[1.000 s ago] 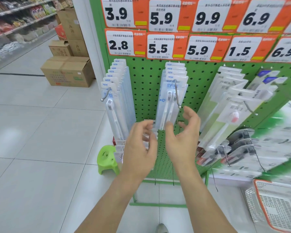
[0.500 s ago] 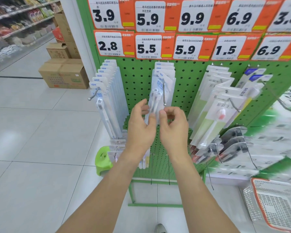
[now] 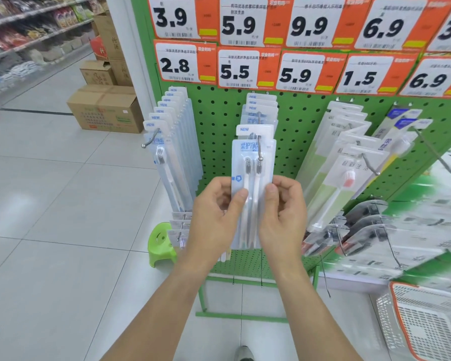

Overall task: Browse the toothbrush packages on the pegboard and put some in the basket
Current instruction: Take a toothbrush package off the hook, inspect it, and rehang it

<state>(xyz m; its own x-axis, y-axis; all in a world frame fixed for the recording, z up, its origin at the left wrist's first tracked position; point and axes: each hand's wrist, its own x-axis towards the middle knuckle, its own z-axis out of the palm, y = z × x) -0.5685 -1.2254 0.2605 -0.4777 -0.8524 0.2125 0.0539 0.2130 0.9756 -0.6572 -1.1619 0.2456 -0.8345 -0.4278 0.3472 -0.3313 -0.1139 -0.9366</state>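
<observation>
both hands, left hand (image 3: pixel 214 220) and right hand (image 3: pixel 284 217), pinch 1 toothbrush package (image 3: pixel 253 162) on the pegboard (image 3: pixel 219 126); basket (image 3: pixel 427 324) at 4 o'clock.

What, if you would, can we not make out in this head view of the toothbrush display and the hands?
- Front twin toothbrush pack: lower half hidden by the left hand and right hand pinching it.
- Basket: cut off by the right and bottom edges; contents unclear.
- Packs at far right: blurred, type unreadable.
- Price tags: small print too fine to read.
</observation>
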